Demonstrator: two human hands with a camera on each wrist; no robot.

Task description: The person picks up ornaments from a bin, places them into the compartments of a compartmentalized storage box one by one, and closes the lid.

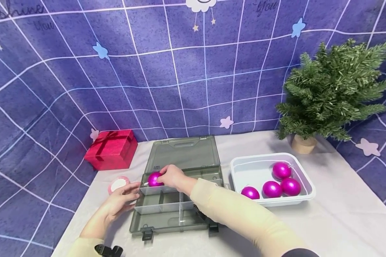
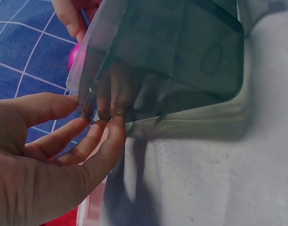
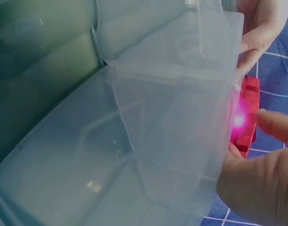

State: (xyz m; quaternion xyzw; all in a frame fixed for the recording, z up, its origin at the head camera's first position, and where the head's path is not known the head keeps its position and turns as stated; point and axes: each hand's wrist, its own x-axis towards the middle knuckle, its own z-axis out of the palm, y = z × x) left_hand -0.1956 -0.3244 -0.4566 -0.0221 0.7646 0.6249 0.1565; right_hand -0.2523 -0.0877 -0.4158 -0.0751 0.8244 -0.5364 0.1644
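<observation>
A shiny magenta Christmas bauble (image 1: 154,179) is in my right hand (image 1: 172,176), which grips it from the right over the back left compartment of the grey see-through compartment box (image 1: 193,223). The box lies with its lid (image 1: 183,153) laid back. My left hand (image 1: 120,200) is at the box's left side. In the left wrist view, its fingertips touch the box's outer wall (image 2: 181,70). Clear dividers (image 3: 176,127) partly hide the bauble in the right wrist view, where it glows pink beside the thumb.
Several magenta baubles (image 1: 272,189) lie in a white tub (image 1: 244,167) right of the box. Behind it stands a small artificial pine tree (image 1: 334,92). A red gift box (image 1: 112,150) and a pink-and-white round item (image 1: 118,184) are on the left. A star-patterned cloth (image 1: 193,71) hangs behind.
</observation>
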